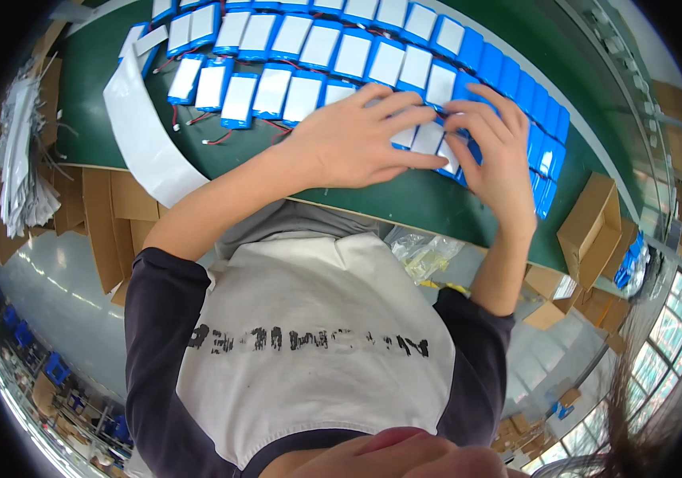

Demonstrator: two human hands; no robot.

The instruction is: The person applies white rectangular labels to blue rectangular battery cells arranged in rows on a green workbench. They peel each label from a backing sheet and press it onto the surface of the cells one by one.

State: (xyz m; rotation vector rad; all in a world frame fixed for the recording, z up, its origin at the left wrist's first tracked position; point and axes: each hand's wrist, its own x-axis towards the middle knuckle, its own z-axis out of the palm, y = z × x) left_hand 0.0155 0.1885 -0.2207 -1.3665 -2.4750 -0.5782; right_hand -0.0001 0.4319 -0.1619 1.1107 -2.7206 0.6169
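Rows of flat blue battery packs (321, 45) with thin red and black leads lie on the green table (197, 151). Many carry a white rectangular pad on top. My left hand (361, 139) reaches over the nearest row, its fingers stretched out to the right and resting on or just above the packs. Beside it, my right hand (496, 151) has its fingers bent and spread over the same row. Its thumb is close to a white pad (447, 157), and a gap shows between thumb and forefinger. Under both hands the packs are partly hidden.
A long white strip (141, 127) curves over the table's left edge near my left forearm. Bare blue packs (528, 95) stand in rows at the right. An open cardboard box (592, 227) sits by the right corner; white strips (22, 167) hang at far left.
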